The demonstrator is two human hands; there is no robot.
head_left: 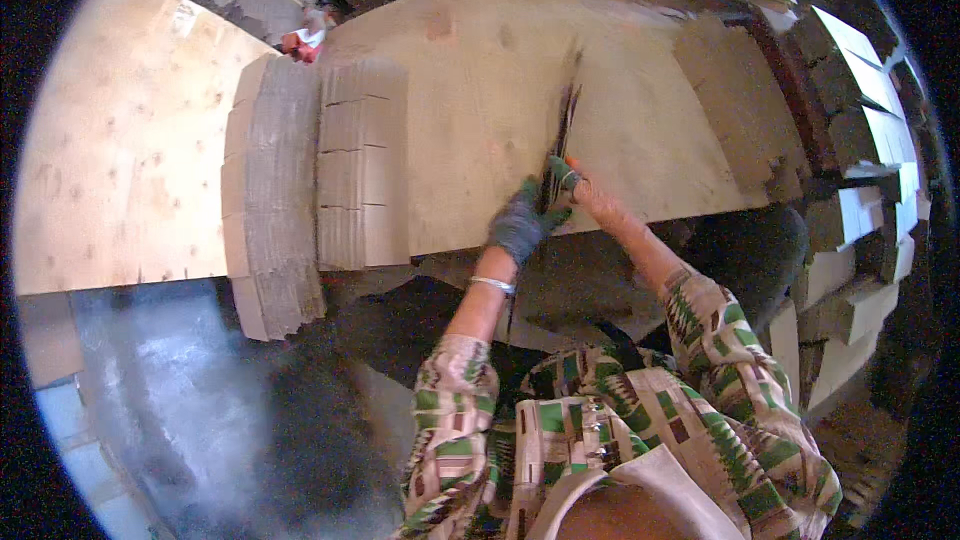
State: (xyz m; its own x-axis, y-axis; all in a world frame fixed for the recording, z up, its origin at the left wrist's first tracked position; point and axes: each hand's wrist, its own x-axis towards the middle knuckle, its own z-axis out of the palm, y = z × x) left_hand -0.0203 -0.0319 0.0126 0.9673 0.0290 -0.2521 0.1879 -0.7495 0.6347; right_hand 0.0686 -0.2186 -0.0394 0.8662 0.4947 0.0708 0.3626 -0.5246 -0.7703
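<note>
Both my hands grip a thin, dark bundle of flat sheets [565,120], seen nearly edge-on and slightly blurred; their exact kind is hard to make out. The bundle stands above the near edge of a plywood table [470,110], pointing away from me. My left hand [517,225], in a dark grey-green glove, is closed on its near left side. My right hand [570,180], also gloved, pinches it a little farther up on the right. Left of my hands, stacked slotted cardboard pieces [365,165] lie on the table, beside a second, greyer cardboard stack [275,170].
A second plywood board [130,140] extends to the left. Flat brown cardboard [740,100] lies at the table's right end. Piles of folded cardboard [850,220] rise along the right side. A red and white item [303,43] sits behind the left stacks.
</note>
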